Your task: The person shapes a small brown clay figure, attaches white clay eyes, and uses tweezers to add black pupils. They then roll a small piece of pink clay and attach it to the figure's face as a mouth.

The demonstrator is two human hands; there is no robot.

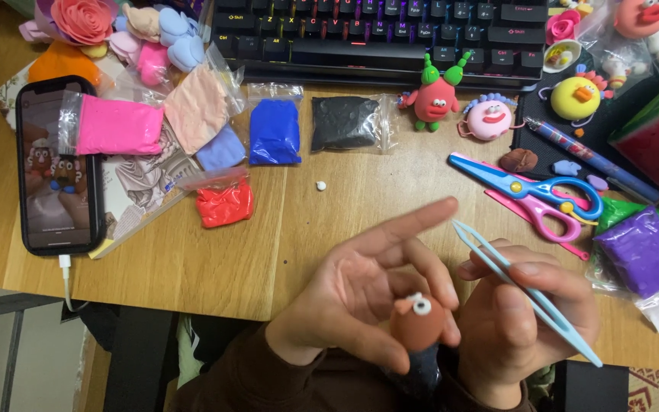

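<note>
My left hand holds a small brown clay figure between thumb and fingers, index finger stretched out. The figure has one white eye with a dark pupil on its top. My right hand grips pale blue plastic tweezers, their tips pointing up left, just right of my left index finger. Both hands hover over the near edge of the wooden desk. A tiny white clay ball lies on the desk above my left hand.
Bags of clay lie about: pink, blue, black, red, purple. A phone sits at left, a keyboard at the back, scissors and finished clay figures at right.
</note>
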